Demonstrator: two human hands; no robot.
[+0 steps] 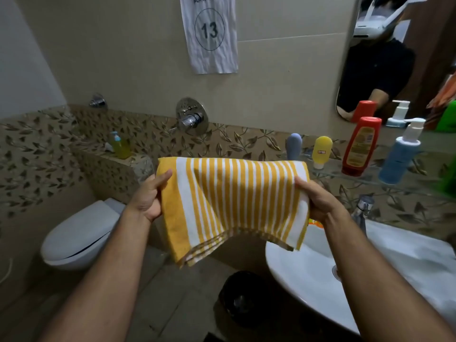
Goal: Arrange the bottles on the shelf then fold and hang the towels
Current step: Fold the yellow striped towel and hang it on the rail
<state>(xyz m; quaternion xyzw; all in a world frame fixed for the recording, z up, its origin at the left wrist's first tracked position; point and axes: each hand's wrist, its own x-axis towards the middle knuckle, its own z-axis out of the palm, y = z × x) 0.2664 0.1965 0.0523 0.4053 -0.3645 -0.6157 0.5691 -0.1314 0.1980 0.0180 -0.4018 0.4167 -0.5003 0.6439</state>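
Holding the yellow-and-white striped towel (232, 206) stretched out mid-air at the centre of the frame, so that's where the task's thing is right now: up off everything, between both hands, over the gap between the toilet (81, 233) at lower left and the sink (320, 275) at lower right. My left hand (150, 196) pinches the left edge, thumb on the front of the cloth and the fingers out of sight behind it. My right hand (318, 198) is clamped on the right edge the same way.

What matters for the next move: the towel's long axis runs left-right across the picture, hand to hand, with the stripes running up and down and the loose bottom hem sagging below. Both hands sit about equally near it, one at each end, so I reckon bringing one side across to the other is the natural fold.

It looks already doubled along the top edge, but I can't be sure from this angle.

The bottles (360, 146) are lined up on the glass shelf (370, 180) at right of frame, so that part looks done. I don't see a towel rail anywhere.
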